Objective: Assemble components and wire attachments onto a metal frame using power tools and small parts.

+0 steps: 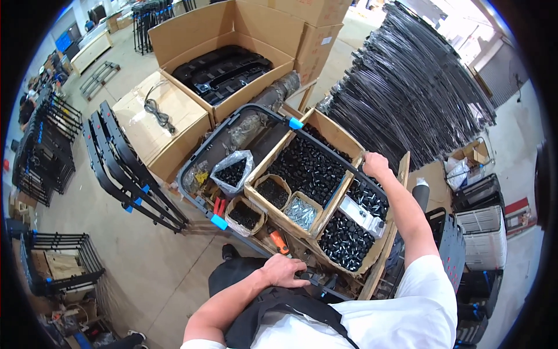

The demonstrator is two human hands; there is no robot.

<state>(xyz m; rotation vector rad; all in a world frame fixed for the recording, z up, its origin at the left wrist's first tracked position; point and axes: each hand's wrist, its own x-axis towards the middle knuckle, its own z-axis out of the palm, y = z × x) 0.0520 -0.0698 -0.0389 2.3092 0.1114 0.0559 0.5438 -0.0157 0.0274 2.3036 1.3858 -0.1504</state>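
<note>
A black tubular frame (200, 157) with rounded corners and blue clips (218, 221) lies across the parts boxes. My right hand (376, 165) is closed around its far bar, beside a cardboard box (323, 232). On the near bar sits my left hand (283, 271), with fingers curled over it. Just beyond that hand is an orange power screwdriver (279, 239). Black plastic-headed parts (308, 166) fill the large box, along with small tubs of dark screws (272, 192) and silver screws (301, 210). More black knobs (347, 241) lie around a silver metal block (361, 216).
Red-handled pliers (219, 206) and a plastic bag of black pieces (232, 172) are at the left. Black frames (125, 166) stand on the floor there. A tall stack of plastic-wrapped black parts (410, 81) rises at the far right. An open carton (261, 29) stands behind.
</note>
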